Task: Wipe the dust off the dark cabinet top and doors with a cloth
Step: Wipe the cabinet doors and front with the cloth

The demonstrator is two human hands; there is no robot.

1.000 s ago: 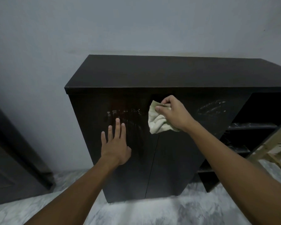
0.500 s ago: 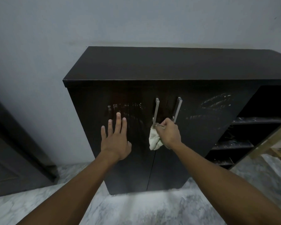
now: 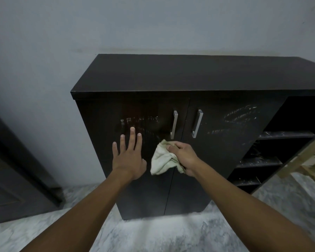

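The cabinet point(image 3: 198, 79) stands against the wall on a marbled floor point(image 3: 162, 235), its dark top bare and its two doors closed. The left door point(image 3: 135, 115) and right door point(image 3: 225, 142) meet at a centre seam, each with a metal handle point(image 3: 174, 124) beside it. Open shelves point(image 3: 280, 142) sit to the right. Pale streaks show on the right door, probably dust not yet wiped.

The left hand point(image 3: 128, 157) lies flat on the left door, fingers straight and spread. The right hand point(image 3: 183, 157) is clenched round the cloth point(image 3: 163, 159), pressing it to the doors at the seam, just below the handles.

The cloth looks soft, light and limp; bunching it in the palm, as here, should keep loose corners from snagging the handles.
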